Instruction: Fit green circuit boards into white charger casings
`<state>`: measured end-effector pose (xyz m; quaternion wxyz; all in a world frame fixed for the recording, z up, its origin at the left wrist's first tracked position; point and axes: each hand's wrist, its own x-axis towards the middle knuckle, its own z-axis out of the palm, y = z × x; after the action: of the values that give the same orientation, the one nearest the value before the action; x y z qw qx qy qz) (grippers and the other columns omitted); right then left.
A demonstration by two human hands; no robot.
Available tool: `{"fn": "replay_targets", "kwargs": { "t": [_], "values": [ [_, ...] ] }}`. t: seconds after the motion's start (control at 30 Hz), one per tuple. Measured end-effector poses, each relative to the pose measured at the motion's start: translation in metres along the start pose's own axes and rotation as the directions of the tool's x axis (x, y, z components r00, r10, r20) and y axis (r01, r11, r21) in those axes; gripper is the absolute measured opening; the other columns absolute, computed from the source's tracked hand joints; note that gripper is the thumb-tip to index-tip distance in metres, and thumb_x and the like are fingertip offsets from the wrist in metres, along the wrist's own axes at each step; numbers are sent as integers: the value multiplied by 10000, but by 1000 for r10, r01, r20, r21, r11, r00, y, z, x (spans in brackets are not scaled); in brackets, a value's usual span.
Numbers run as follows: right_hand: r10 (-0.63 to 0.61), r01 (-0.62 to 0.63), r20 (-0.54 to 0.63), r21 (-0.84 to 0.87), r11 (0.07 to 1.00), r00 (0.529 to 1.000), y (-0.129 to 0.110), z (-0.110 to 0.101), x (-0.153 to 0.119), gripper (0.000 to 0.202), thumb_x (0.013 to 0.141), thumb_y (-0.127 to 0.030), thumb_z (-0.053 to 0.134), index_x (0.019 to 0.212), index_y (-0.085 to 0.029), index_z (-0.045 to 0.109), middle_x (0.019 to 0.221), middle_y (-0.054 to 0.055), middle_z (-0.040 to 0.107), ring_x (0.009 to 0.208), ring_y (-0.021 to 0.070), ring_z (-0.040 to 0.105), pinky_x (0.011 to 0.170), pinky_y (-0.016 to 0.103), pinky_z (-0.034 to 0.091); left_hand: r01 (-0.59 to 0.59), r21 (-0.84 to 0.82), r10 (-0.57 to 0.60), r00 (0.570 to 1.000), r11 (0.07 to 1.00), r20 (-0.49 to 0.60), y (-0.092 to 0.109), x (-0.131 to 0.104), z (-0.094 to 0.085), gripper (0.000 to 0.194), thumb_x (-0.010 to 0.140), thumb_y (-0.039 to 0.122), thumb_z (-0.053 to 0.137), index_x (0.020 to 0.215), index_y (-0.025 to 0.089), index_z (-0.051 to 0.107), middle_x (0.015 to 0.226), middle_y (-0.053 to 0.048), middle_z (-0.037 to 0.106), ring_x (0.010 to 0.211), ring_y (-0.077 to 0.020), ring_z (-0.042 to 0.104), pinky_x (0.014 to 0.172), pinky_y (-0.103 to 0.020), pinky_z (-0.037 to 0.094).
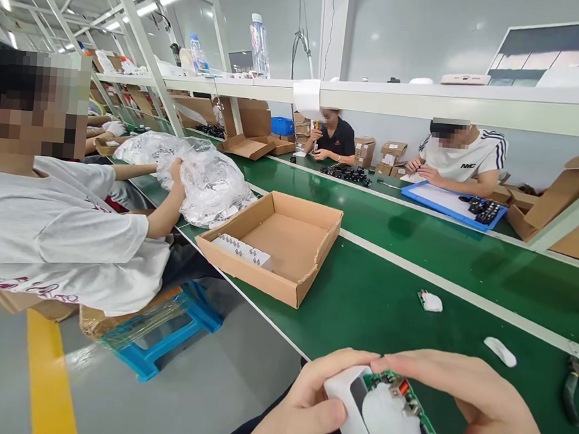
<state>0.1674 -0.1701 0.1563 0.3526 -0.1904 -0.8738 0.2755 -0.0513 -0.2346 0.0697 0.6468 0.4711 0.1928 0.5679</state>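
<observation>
Low in the head view, my left hand [299,405] grips a white plastic housing [341,389] between thumb and fingers. A green circuit board [421,418] with a soft white lump [391,422] on its face sits at the housing's open side; how far it is inserted I cannot tell. My right hand [494,414] closes round the board from the right, its fingertips meeting the left hand's at the top. Something white covers part of my right thumb. Beyond the hands lie another small board with a white lump [431,302] and a loose white oval piece [500,352].
Black-handled pliers [574,390] lie at the right edge. A shallow cardboard box [294,221] holds a row of white housings [244,251]. On the left, a co-worker [59,219] reaches into a clear plastic bag [212,181]. Two people work across the green bench [379,284].
</observation>
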Motion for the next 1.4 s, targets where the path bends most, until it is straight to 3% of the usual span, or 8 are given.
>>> {"fn": "replay_targets", "kwargs": {
  "t": [0.13,0.27,0.37,0.57,1.1,1.4],
  "values": [
    [-3,4,71,-19,1000,997,4,0,-3,624,822,-340,780,1395,-396,540,1253,-11,685,1071,226,699,932,224,579,10,61,-8,1000,998,-26,1,-3,0,452,871,495,654,1283,309,635,1099,-58,663,783,-150,616,727,-247,495],
    [-3,5,110,-19,1000,994,9,0,-8,658,796,-342,800,1400,-395,546,1270,1,675,1116,264,677,929,266,593,56,130,-46,996,990,-76,2,-6,-1,443,888,501,631,1289,313,623,1201,-52,624,1006,-201,588,861,-260,461],
    [26,-25,119,-11,1000,993,7,0,-9,629,809,-359,787,1393,-394,555,1272,12,674,1136,283,665,927,295,598,43,111,-37,998,993,-51,1,-7,-2,446,896,502,615,1290,293,618,1192,-60,611,981,-193,576,825,-245,449],
    [-11,11,81,-2,1000,997,0,-2,-1,581,815,-402,783,1356,-415,571,1184,-15,719,1056,233,706,918,238,588,41,106,-35,998,994,-58,-4,-8,-3,457,899,490,611,1308,286,602,1189,-70,587,954,-190,553,809,-249,434],
    [-33,8,109,229,973,994,-6,-1,20,608,797,-237,805,1343,-403,595,1167,-3,729,1042,230,713,932,235,571,15,136,-5,998,991,-70,-6,-5,-3,480,896,507,603,1297,244,607,1120,-83,619,889,-183,546,772,-261,418],
    [14,-34,104,192,981,994,-1,-1,14,599,778,-237,820,1325,-374,618,1184,19,721,1043,223,711,915,224,573,-21,158,32,997,987,-67,-6,-6,-2,455,914,494,585,1299,253,612,1164,-80,622,962,-201,568,815,-261,434]
  ]
}}
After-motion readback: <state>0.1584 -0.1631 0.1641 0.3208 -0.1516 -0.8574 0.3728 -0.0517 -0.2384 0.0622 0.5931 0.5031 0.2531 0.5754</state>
